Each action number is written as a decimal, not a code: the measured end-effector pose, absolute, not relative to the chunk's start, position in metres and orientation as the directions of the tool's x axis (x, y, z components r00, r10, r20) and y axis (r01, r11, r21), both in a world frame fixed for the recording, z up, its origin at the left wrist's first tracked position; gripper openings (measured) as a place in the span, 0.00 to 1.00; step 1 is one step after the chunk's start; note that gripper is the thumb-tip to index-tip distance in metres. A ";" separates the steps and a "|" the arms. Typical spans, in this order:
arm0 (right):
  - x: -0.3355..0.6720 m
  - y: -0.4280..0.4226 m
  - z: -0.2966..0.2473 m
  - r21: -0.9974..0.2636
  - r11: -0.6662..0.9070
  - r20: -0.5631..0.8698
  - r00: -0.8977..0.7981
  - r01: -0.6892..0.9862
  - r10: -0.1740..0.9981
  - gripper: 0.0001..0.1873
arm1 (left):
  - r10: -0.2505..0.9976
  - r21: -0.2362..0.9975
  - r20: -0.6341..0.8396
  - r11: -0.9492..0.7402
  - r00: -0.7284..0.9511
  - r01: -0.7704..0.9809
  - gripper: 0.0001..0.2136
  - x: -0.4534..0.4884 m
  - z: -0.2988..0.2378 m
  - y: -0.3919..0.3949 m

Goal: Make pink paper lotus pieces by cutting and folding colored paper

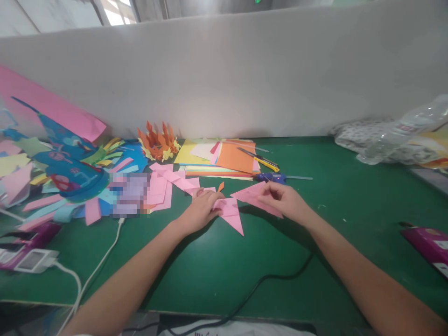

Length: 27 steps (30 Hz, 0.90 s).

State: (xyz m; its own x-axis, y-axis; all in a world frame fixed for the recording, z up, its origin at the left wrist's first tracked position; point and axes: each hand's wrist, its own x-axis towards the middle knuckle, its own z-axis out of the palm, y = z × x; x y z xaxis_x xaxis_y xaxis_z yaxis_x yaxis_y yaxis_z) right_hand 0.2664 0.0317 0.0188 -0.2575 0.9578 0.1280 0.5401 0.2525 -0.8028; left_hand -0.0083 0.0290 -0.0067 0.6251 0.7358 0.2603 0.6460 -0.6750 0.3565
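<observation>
I see a pink folded paper triangle (250,196) pinched in the right hand (285,200), over the green table (350,266). Beside it, the left hand (203,210) rests on folded pink paper pieces (231,209); I can't tell if it grips them. A spiky orange paper crown (160,145) stands behind.

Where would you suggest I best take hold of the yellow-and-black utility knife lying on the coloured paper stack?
Probably by its yellow handle, coming from the near right: that broader end points right, by the stack's edge, while the slim dark end points far left across the orange paper sheet.
</observation>
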 end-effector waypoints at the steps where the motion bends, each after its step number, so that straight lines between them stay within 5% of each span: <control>1: 0.265 0.031 0.020 -0.794 0.250 0.122 -0.258 0.555 0.958 0.15 | 0.749 0.367 0.257 -0.660 0.610 0.656 0.10 -0.009 -0.007 0.030; 7: 0.261 0.029 0.020 -0.729 0.198 0.006 -0.282 0.656 0.959 0.11 | 0.730 0.391 0.320 -0.682 0.603 0.618 0.03 -0.007 -0.006 0.032; 13: 0.262 0.030 0.011 -0.714 0.166 -0.062 -0.298 0.680 0.952 0.10 | 0.640 0.499 0.335 -0.743 0.692 0.445 0.10 0.000 -0.009 0.029; 18: 0.263 0.030 0.008 -0.748 0.183 -0.058 -0.337 0.638 0.940 0.21 | 0.653 0.532 0.313 -0.722 0.689 0.443 0.05 0.000 -0.010 0.025; 23: 0.263 0.031 0.001 -0.788 0.152 -0.111 -0.381 0.596 0.918 0.19 | 0.700 0.683 0.242 -0.615 0.672 0.395 0.07 -0.009 -0.005 0.024; 27: 0.262 0.032 -0.001 -0.778 0.160 -0.094 -0.364 0.607 0.927 0.18 | 0.735 0.662 0.270 -0.611 0.621 0.435 0.09 -0.012 -0.007 0.025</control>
State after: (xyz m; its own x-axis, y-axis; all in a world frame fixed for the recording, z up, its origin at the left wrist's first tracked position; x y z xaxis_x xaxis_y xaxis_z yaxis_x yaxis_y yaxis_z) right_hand 0.2621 0.0316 -0.0009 -0.3643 0.9265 -0.0941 0.6071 0.1597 -0.7784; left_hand -0.0118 0.0248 -0.0071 0.6213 0.7355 0.2704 0.4347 -0.6106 0.6619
